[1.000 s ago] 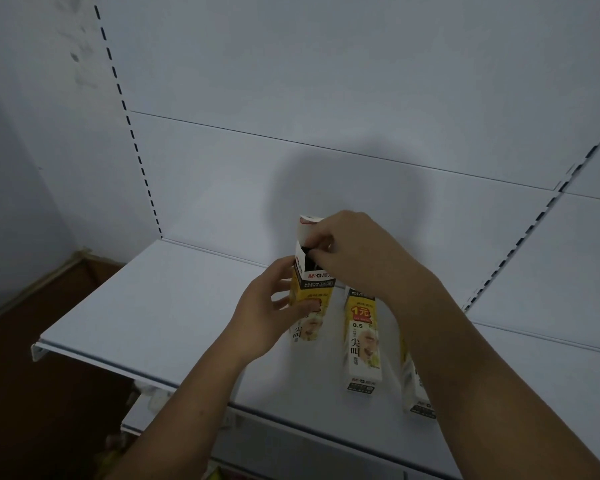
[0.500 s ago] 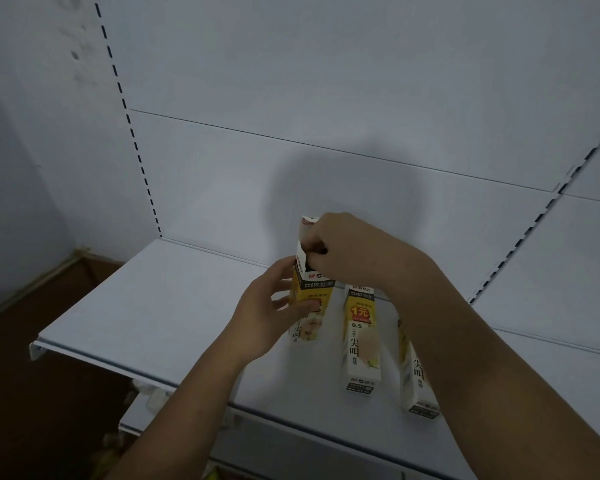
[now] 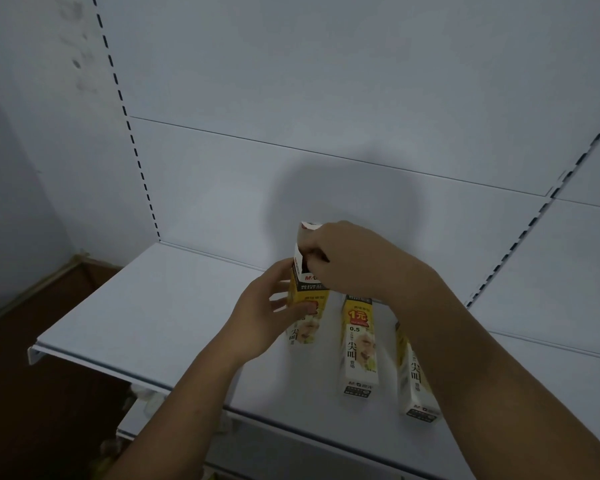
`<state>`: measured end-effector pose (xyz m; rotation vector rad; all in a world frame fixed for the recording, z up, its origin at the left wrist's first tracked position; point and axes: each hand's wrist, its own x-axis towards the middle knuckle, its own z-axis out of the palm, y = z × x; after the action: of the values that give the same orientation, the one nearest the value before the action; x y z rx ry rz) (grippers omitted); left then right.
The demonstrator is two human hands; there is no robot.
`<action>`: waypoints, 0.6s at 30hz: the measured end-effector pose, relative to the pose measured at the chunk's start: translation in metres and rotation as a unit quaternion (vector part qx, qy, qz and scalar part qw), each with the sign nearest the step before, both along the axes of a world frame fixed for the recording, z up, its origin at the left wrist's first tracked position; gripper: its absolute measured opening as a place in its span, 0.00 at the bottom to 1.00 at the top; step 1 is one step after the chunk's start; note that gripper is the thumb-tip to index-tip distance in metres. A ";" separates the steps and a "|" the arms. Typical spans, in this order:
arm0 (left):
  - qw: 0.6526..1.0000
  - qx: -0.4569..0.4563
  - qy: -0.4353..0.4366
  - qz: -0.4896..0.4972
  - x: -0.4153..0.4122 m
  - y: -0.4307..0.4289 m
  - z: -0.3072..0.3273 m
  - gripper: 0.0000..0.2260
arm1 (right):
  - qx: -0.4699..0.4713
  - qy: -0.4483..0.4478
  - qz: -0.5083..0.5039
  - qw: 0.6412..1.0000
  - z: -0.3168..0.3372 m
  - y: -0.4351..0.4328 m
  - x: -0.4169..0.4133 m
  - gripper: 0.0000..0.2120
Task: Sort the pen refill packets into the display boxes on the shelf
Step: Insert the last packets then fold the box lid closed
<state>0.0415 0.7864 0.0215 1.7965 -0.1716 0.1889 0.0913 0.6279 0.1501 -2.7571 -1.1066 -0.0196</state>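
The left hand is wrapping its grip around the yellow middle of an upright display box, thumb pressing on the front face, fingers clamped on the far side. The right hand is reaching over the box's open top, its fingertips pinched together at the dark opening beside the raised white flap; whether a refill packet is sitting between them I cannot tell. The box is standing on the white shelf, near the back panel. Two matching boxes are lying flat just to its right: a middle box and a right box, the latter partly hidden under the right forearm
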 end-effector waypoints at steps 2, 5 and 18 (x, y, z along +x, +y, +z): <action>1.000 0.003 -0.001 -0.007 0.000 0.001 0.003 0.26 | 0.100 -0.001 -0.006 0.995 -0.001 -0.011 0.001 0.14; 1.000 -0.002 -0.008 0.000 -0.001 0.000 0.006 0.31 | 0.263 -0.028 -0.024 0.964 -0.015 -0.032 -0.001 0.08; 0.996 -0.024 -0.068 0.043 -0.012 -0.014 0.016 0.19 | 0.468 0.022 -0.040 0.882 -0.090 -0.035 -0.018 0.11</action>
<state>0.0299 0.7726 0.0378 1.7441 -0.1856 0.3741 0.0736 0.5926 0.0600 -1.8995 -0.6846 -0.3901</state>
